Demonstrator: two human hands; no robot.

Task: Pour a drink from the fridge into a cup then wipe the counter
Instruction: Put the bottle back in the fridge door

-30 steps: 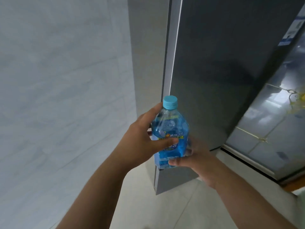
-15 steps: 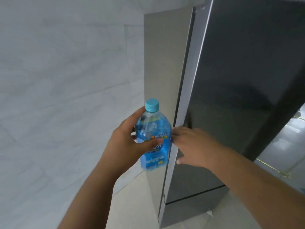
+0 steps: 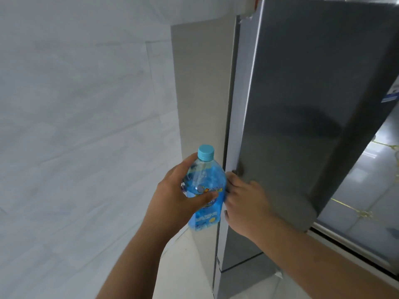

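My left hand [image 3: 172, 203] grips a clear plastic bottle [image 3: 210, 214] of blue drink with a light blue cap. I hold it upright in the middle of the view, just left of the fridge. The tall dark grey fridge door [image 3: 302, 104] fills the right half and stands nearly flush with the fridge body. My right hand [image 3: 248, 203] lies flat against the door near its left edge, fingers spread, beside the bottle. No cup or counter is in sight.
The fridge's pale side panel [image 3: 198, 83] stands behind the bottle. A light tiled wall [image 3: 75, 126] covers the left. A lower fridge door [image 3: 241, 283] sits below my right arm. A glossy reflective surface [image 3: 367, 190] shows at the far right, pale floor [image 3: 190, 266] below.
My right hand left the bottle's base and went onto the fridge door's edge. The door has swung towards the fridge body. The bottle stays in my left hand.
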